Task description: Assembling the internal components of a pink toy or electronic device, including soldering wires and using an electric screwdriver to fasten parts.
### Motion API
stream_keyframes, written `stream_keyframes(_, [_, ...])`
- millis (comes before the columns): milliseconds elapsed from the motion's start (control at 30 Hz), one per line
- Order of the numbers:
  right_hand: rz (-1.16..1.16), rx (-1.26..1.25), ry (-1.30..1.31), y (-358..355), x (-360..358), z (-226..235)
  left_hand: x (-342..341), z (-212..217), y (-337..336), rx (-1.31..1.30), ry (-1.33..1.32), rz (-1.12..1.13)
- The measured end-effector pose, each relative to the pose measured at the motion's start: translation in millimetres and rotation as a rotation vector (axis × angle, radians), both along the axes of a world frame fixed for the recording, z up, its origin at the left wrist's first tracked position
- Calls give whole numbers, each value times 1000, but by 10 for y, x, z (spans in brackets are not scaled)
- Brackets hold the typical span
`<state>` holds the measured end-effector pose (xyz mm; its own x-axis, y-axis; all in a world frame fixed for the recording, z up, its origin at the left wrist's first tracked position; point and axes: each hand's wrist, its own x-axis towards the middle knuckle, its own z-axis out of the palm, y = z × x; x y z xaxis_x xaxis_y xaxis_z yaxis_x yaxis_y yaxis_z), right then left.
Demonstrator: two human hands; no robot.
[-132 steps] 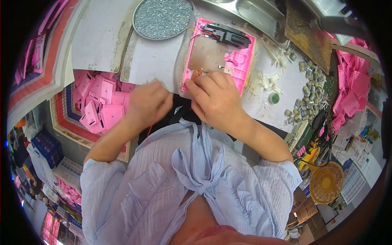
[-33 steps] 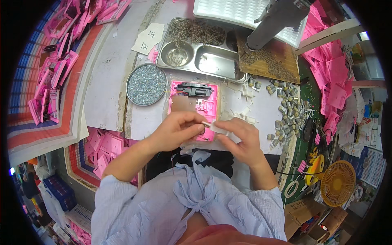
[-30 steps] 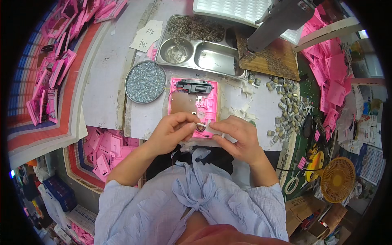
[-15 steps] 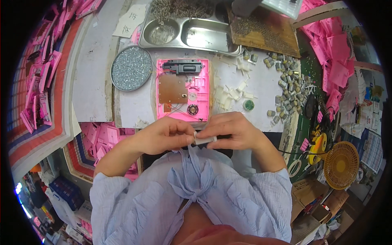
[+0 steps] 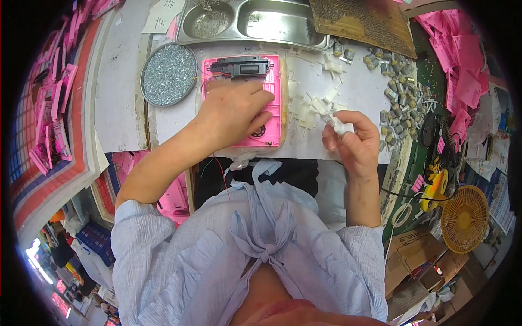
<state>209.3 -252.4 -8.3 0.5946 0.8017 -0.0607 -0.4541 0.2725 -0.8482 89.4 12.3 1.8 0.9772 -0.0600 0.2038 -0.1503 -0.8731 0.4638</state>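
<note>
"Where's the pink housing [image 5: 275,120]?"
"Middle, under the left hand [image 5: 231,113], whose grip I can't tell. Right hand [image 5: 350,138] pinches a white part [image 5: 345,128]."
"Around them?"
"Dish [image 5: 166,105] left, steel tray [image 5: 280,26] far, metal cylinders [image 5: 401,107] right; loose white pieces [image 5: 300,110] crowd between housing and right hand."

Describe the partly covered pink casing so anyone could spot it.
On the white worktable, nearer than the steel compartment tray, lies a rectangular pink casing partly covered by the left hand. Unlike the heaped pink pieces at both sides, it lies singly, a black module across its far end.
</note>
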Motion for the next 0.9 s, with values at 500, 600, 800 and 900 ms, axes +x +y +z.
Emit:
stream_keyframes(500, [24,-137,-158,90,-4,240,480,185,-57,329,276,-256])
stream_keyframes(600, [-13,-218,-203,118,-58,273,491,254,-65,321,263,-292])
stream_keyframes(800, [-152,-422,-389,190,-139,175,400,214,-64,326,265,-267])
stream_keyframes(900, [-159,-553,-579,213,-154,111,320,50,-39,304,148,-230])
